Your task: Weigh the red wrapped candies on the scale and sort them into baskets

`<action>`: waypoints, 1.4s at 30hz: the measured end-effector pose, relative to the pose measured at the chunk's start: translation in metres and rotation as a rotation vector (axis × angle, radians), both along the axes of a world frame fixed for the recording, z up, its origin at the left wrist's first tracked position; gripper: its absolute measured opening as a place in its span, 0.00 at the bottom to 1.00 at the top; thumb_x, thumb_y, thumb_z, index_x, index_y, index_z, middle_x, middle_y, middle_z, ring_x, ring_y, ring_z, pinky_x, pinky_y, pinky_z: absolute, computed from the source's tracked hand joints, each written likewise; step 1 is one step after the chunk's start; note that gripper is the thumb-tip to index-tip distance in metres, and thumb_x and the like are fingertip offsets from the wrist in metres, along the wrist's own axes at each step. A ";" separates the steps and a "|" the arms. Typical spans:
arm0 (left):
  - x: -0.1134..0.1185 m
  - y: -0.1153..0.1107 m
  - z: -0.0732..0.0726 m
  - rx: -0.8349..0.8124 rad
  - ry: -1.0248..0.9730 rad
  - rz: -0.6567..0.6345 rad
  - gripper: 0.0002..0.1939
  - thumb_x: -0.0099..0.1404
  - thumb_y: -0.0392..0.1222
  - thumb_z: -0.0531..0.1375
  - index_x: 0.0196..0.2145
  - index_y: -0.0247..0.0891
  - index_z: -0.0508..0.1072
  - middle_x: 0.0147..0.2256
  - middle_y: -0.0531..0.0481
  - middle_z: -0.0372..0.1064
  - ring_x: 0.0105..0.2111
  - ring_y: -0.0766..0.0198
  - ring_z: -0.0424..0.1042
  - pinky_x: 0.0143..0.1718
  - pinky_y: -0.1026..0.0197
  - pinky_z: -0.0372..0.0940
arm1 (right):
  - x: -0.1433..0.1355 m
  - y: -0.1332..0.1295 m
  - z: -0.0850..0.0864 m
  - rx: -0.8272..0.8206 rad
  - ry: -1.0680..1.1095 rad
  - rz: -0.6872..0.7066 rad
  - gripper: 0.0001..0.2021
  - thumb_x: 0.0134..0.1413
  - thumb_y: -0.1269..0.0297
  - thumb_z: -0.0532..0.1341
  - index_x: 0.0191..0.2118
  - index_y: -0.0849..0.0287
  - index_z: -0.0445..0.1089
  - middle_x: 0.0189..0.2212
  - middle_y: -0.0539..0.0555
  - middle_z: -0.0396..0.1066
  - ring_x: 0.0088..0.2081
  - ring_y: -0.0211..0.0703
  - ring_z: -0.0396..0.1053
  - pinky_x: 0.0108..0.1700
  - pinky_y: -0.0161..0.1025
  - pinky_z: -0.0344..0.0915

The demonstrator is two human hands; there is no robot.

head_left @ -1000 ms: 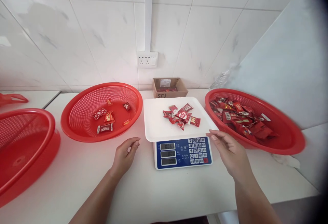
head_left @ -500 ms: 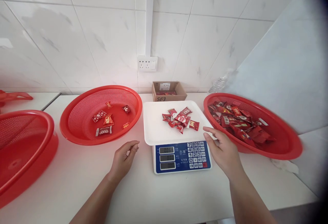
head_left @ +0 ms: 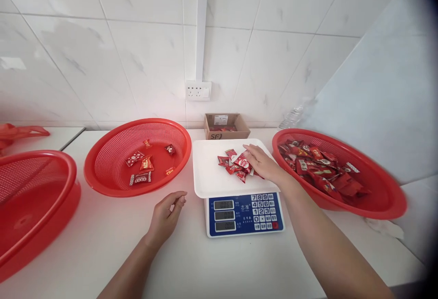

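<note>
A white digital scale (head_left: 244, 233) with a blue keypad panel stands in front of me. On its white pan (head_left: 207, 178) lies a small pile of red-wrapped candies (head_left: 242, 163). My right hand (head_left: 262, 164) is over the right side of this pile, fingers stretched out and thumb slightly apart, hiding some of the candies. It touches or nearly touches the wrappers; no candy is visibly gripped. Left of the scale, my left hand (head_left: 167, 214) rests by the tabletop, fingers loosely curled with thumb and fingertips close together, and nothing shows in it.
To the right, a red basket (head_left: 386, 189) holds many red candy packets (head_left: 318, 167). Another red basket (head_left: 102, 185) on the left has several candies (head_left: 147, 163). A third red basket (head_left: 65, 189) stands far left. Behind the scale is a small cardboard box (head_left: 227, 126) against the tiled wall.
My right hand has moved left and away from me, from the pan's right edge to over the candy pile. My left hand keeps its place. The view has tilted slightly upward.
</note>
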State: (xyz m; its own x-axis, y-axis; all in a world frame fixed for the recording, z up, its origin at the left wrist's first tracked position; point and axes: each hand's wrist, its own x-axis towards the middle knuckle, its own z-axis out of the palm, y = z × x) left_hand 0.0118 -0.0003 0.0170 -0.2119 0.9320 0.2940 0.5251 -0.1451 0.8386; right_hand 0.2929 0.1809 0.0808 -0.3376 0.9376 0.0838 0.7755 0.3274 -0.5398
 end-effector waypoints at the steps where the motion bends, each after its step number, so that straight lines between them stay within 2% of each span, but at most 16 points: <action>1: 0.000 0.000 0.001 0.003 0.001 -0.001 0.11 0.64 0.46 0.54 0.38 0.40 0.73 0.30 0.50 0.75 0.30 0.64 0.74 0.31 0.64 0.70 | -0.001 -0.001 0.000 0.002 -0.006 0.037 0.30 0.60 0.44 0.43 0.60 0.57 0.59 0.62 0.60 0.54 0.65 0.51 0.45 0.64 0.52 0.44; 5: 0.001 -0.001 0.002 0.012 0.003 -0.011 0.11 0.64 0.46 0.54 0.38 0.41 0.74 0.30 0.50 0.75 0.29 0.64 0.74 0.32 0.63 0.70 | -0.005 -0.011 0.004 0.026 -0.023 0.129 0.29 0.60 0.44 0.43 0.60 0.55 0.58 0.61 0.58 0.56 0.64 0.50 0.48 0.63 0.52 0.47; 10: 0.001 -0.001 0.001 0.009 0.007 -0.022 0.11 0.64 0.46 0.54 0.39 0.41 0.74 0.30 0.51 0.75 0.30 0.65 0.74 0.32 0.64 0.70 | -0.022 -0.019 0.011 0.051 -0.234 0.098 0.31 0.57 0.39 0.45 0.61 0.47 0.57 0.64 0.58 0.48 0.65 0.61 0.38 0.59 0.69 0.41; 12: 0.000 0.000 0.000 0.007 0.008 -0.018 0.11 0.64 0.46 0.54 0.39 0.41 0.74 0.30 0.51 0.75 0.30 0.65 0.75 0.32 0.64 0.70 | -0.031 -0.021 0.013 0.101 -0.320 0.134 0.31 0.55 0.38 0.48 0.60 0.45 0.59 0.65 0.56 0.46 0.66 0.64 0.34 0.59 0.71 0.37; 17: 0.000 0.001 0.000 0.010 0.013 -0.006 0.11 0.64 0.46 0.54 0.38 0.40 0.74 0.30 0.51 0.75 0.30 0.65 0.74 0.32 0.64 0.70 | -0.042 -0.025 0.017 0.175 -0.386 0.289 0.28 0.54 0.38 0.50 0.56 0.43 0.65 0.64 0.54 0.49 0.66 0.64 0.34 0.60 0.68 0.34; 20: 0.000 0.000 0.001 0.007 0.013 -0.005 0.11 0.64 0.46 0.54 0.38 0.41 0.74 0.30 0.51 0.75 0.30 0.64 0.75 0.32 0.63 0.71 | -0.038 -0.025 0.018 0.160 -0.360 0.250 0.27 0.55 0.40 0.49 0.54 0.46 0.67 0.64 0.55 0.50 0.66 0.63 0.36 0.61 0.66 0.37; 24: 0.001 -0.001 0.002 0.011 0.017 -0.012 0.11 0.64 0.46 0.54 0.38 0.41 0.74 0.30 0.50 0.75 0.29 0.64 0.75 0.31 0.63 0.71 | -0.029 -0.018 0.014 0.123 -0.288 0.163 0.31 0.55 0.39 0.49 0.58 0.50 0.63 0.65 0.59 0.47 0.65 0.64 0.38 0.60 0.65 0.42; 28: 0.001 0.000 0.002 0.027 0.029 -0.006 0.11 0.64 0.46 0.54 0.38 0.41 0.74 0.29 0.50 0.76 0.29 0.64 0.75 0.31 0.63 0.71 | -0.024 -0.016 0.010 0.070 -0.243 0.201 0.28 0.56 0.41 0.50 0.58 0.49 0.64 0.62 0.55 0.55 0.64 0.60 0.45 0.61 0.60 0.46; 30: 0.000 0.002 0.001 0.038 0.042 0.006 0.11 0.64 0.46 0.54 0.38 0.40 0.74 0.29 0.50 0.76 0.29 0.64 0.75 0.31 0.64 0.71 | -0.021 -0.021 0.011 0.087 -0.160 0.189 0.27 0.57 0.43 0.51 0.57 0.51 0.65 0.61 0.55 0.56 0.64 0.57 0.46 0.61 0.57 0.47; 33: 0.000 0.001 0.002 0.072 0.078 0.029 0.11 0.65 0.45 0.53 0.38 0.40 0.74 0.28 0.51 0.76 0.28 0.65 0.75 0.29 0.64 0.71 | -0.009 -0.038 0.017 0.166 0.063 0.097 0.24 0.59 0.47 0.50 0.55 0.52 0.66 0.60 0.56 0.59 0.62 0.51 0.52 0.62 0.52 0.50; 36: 0.000 -0.007 0.007 0.148 0.137 0.066 0.10 0.65 0.43 0.53 0.38 0.40 0.73 0.29 0.50 0.76 0.29 0.64 0.76 0.32 0.63 0.70 | 0.012 -0.068 0.017 0.278 0.320 -0.062 0.20 0.58 0.50 0.52 0.51 0.52 0.68 0.55 0.55 0.65 0.58 0.48 0.60 0.60 0.50 0.55; 39: -0.002 -0.016 0.019 0.267 0.214 0.137 0.09 0.64 0.42 0.54 0.38 0.40 0.72 0.33 0.47 0.76 0.35 0.61 0.75 0.39 0.58 0.69 | 0.037 -0.102 0.002 0.353 0.517 -0.304 0.17 0.57 0.50 0.55 0.45 0.54 0.70 0.50 0.56 0.69 0.52 0.50 0.65 0.56 0.51 0.60; 42: -0.010 -0.017 0.036 0.425 0.416 0.278 0.08 0.63 0.40 0.55 0.40 0.40 0.71 0.35 0.46 0.76 0.39 0.57 0.74 0.45 0.53 0.66 | 0.059 -0.130 -0.018 0.343 0.615 -0.489 0.16 0.56 0.50 0.56 0.42 0.54 0.70 0.44 0.56 0.71 0.48 0.51 0.69 0.53 0.54 0.63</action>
State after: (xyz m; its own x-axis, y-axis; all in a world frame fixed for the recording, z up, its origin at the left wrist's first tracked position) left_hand 0.0022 -0.0175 0.0532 -0.2174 0.6436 0.7339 0.8590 -0.2309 0.4570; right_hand 0.3516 0.0507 0.0628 0.2967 0.8551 0.4251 0.4744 0.2544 -0.8428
